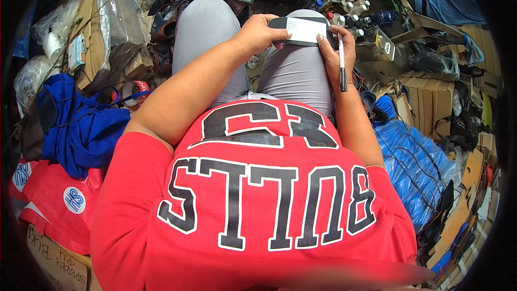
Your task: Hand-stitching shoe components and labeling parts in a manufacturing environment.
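Above my right knee, both hands hold up a dark, flat, round-ended piece [278, 23] with a small white paper [306, 30] lying against its face. My left hand [262, 33] pinches the left end, thumb on the paper's edge. At the other end, my right hand [340, 48] grips the piece with its thumb near the paper's lower right corner. A white pen with a black end [342, 66] is also held in the right hand's fingers, its black end pointing down toward the wrist.
Small bottles [355, 6] stand beyond my right knee. Cardboard pieces [425, 97] and a blue plastic sheet [412, 156] lie to the right. On the left are blue cloth [81, 121], a red bag [64, 199], clear plastic [121, 16] and dark shoes [164, 27].
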A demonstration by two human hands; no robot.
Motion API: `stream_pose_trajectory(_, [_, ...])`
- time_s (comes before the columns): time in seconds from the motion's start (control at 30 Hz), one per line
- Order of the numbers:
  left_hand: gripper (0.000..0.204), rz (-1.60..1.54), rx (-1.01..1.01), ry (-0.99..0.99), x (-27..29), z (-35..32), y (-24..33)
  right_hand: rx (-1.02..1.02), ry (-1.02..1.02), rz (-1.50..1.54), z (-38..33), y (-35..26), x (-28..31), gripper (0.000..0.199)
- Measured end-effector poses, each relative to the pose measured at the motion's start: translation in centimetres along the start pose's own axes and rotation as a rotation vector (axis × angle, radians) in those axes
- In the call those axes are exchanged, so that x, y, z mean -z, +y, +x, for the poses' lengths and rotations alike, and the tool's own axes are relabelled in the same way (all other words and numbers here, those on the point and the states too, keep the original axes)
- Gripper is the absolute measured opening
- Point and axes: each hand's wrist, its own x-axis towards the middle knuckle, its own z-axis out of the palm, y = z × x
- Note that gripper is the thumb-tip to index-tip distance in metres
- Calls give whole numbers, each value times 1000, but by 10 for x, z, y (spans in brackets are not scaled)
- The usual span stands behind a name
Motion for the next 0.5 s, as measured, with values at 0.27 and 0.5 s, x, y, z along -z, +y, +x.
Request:
stream_pose_trajectory(0.27, [26,14,-41,-4,2,4,-5,33,6,-26,0,-1,0,38])
stream_pose_trajectory(0.5, [25,59,5,-7,1,2,0,3,8,-15,0,-4,0,37])
